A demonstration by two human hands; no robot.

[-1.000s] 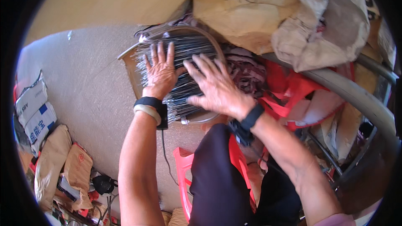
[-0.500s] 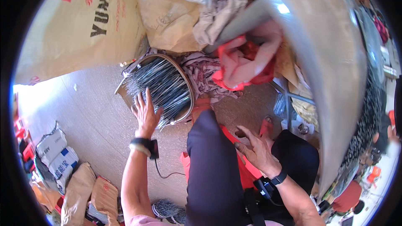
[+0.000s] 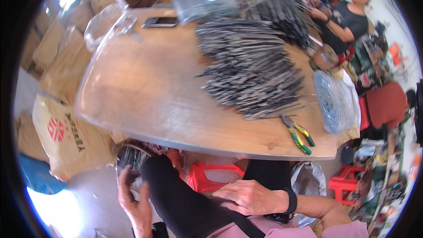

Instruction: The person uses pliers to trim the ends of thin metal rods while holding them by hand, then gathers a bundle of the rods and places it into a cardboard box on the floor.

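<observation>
My left hand is at the lower left beside my knee, fingers apart and slightly blurred, holding nothing that I can see. Just beyond its fingertips is a round container of thin dark rods, partly hidden by my hand and knee. Over my lap lies my right hand, its fingers stretched out toward the left and nothing visible in them. On the wooden table in front of me, a large heap of thin dark rods is spread. Pliers with green and yellow handles rest near the table's front edge.
A phone and a clear plastic bag sit on the table's far side. At right is a wrapped bundle. A printed sack stands left. A red stool is below. Another person is at the far right.
My view has risen from the floor to the tabletop. My left hand has drawn back from over the rod container, and my right hand has come down onto my lap.
</observation>
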